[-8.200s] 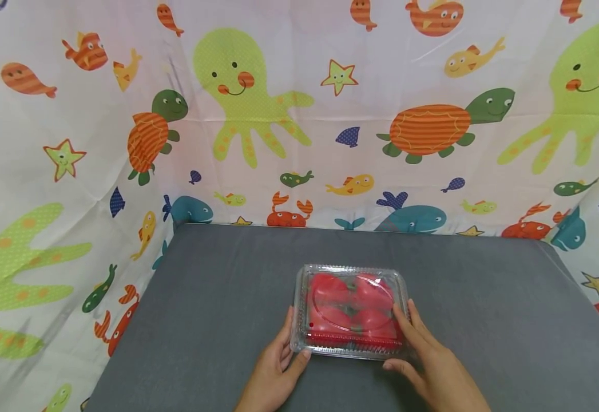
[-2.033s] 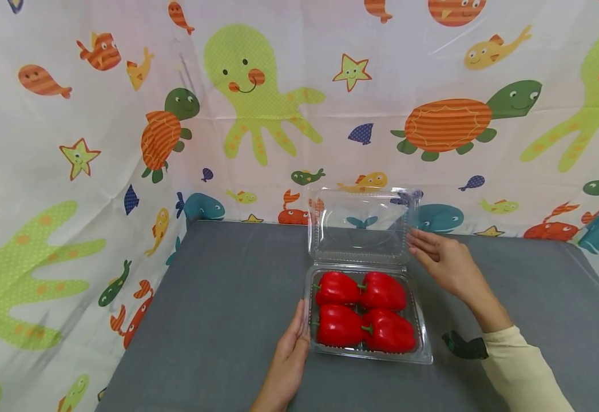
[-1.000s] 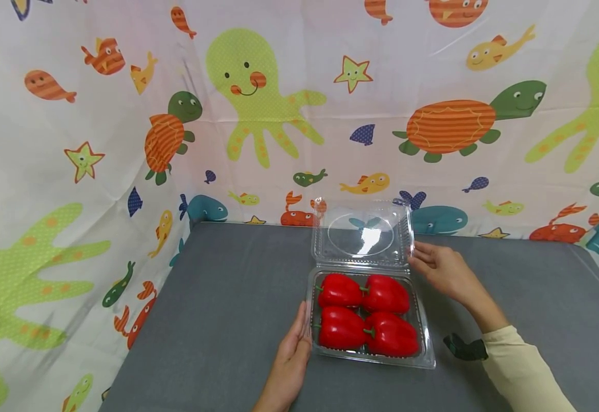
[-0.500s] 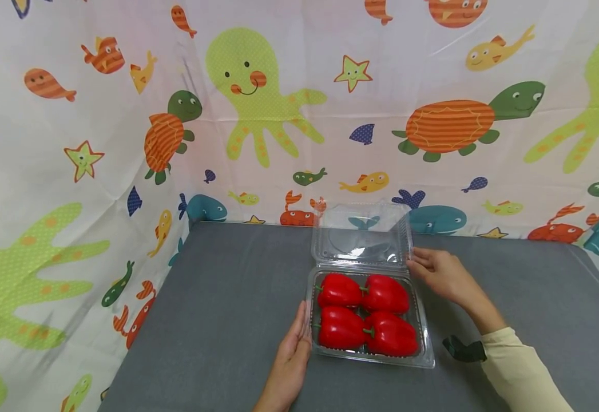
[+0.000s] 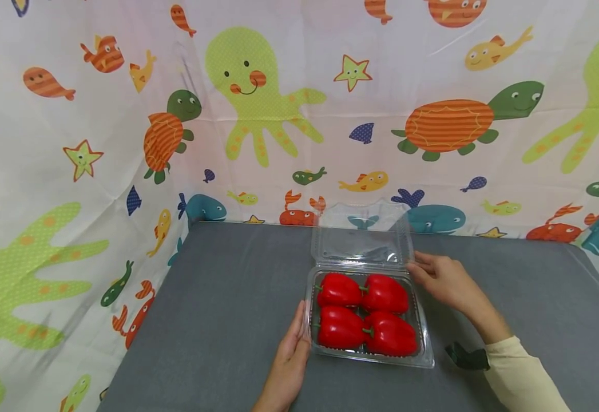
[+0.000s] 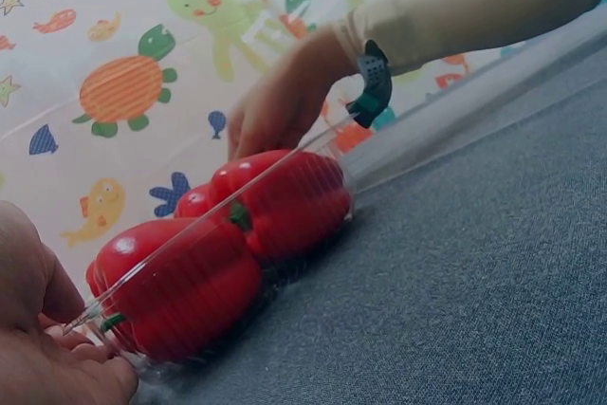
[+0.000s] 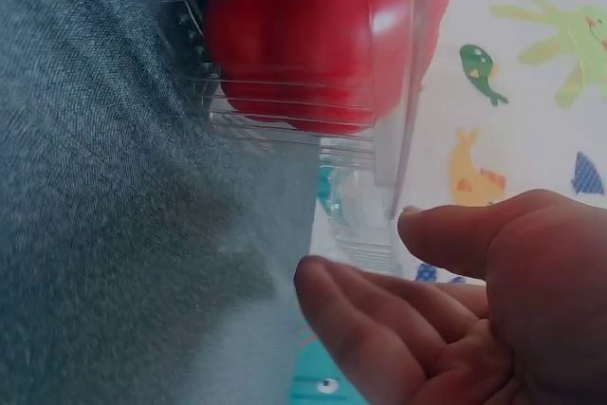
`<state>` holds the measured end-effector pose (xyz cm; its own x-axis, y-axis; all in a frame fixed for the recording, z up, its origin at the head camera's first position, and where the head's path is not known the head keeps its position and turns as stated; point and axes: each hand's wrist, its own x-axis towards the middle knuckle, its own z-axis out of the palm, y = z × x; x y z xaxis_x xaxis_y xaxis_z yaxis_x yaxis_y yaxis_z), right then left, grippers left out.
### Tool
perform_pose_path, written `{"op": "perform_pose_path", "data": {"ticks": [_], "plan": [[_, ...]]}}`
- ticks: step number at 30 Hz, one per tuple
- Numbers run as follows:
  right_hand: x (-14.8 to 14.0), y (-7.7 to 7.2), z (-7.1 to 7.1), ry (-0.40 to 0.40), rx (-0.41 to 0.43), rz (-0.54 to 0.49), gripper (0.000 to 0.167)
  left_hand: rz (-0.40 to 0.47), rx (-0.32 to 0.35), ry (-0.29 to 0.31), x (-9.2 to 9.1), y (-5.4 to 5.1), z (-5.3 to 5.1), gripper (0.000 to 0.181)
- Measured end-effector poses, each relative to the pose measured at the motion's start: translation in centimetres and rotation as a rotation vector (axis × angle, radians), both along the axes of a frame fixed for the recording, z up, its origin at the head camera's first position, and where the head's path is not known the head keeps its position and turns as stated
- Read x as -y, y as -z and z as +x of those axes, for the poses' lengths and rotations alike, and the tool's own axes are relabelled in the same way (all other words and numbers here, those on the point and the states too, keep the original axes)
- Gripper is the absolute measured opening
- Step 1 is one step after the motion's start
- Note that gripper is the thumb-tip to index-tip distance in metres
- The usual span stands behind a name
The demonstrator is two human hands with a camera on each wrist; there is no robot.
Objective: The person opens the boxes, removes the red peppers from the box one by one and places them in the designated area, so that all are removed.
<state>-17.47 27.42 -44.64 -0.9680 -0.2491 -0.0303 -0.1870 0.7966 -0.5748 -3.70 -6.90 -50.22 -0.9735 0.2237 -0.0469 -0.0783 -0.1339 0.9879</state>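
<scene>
In the head view a clear plastic box (image 5: 371, 358) lies on the grey table, holding several red bell peppers (image 5: 340, 327) with green stems. Its transparent lid (image 5: 361, 246) is folded open toward the back, leaning away. The left hand (image 5: 286, 363) grips the box's left edge; in the left wrist view that hand (image 6: 47, 329) has the rim between thumb and fingers, beside a pepper (image 6: 180, 291). At the lid's lower right corner, near the hinge, is the right hand (image 5: 448, 286). In the right wrist view the right hand (image 7: 446, 301) has thumb and relaxed fingers apart, close to the plastic.
The grey cloth-covered table (image 5: 227, 320) spreads on both sides of the box. Behind it and at the left hangs a white curtain (image 5: 320, 57) printed with sea animals. A dark band (image 5: 466, 356) is at the right sleeve (image 5: 523, 375).
The box was closed at first, with a hand at each side. Its lid has since swung up and back, tilting lower lately. The right hand has moved to the back corner, then slightly down.
</scene>
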Motion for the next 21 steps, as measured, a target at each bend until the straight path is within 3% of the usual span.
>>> {"op": "perform_pose_path", "data": {"ticks": [4, 11, 16, 21], "plan": [[0.4, -0.9, 1.1, 0.008, -0.049, 0.030, 0.067, -0.008, 0.004, -0.006, -0.1, 0.0, 0.0, 0.064], [1.3, -3.5, 3.9, -0.018, -0.057, 0.071, 0.080, 0.006, -0.008, -0.003, -0.1, 0.2, 0.0, 0.064], [2.1, -4.9, 6.2, -0.046, -0.023, 0.091, 0.086, -0.006, -0.013, -0.007, -0.1, 0.3, -0.1, 0.063], [3.1, -5.0, 8.4, -0.036, 0.027, 0.095, 0.095, -0.010, -0.011, -0.004, -0.1, 0.4, -0.1, 0.064]]}}
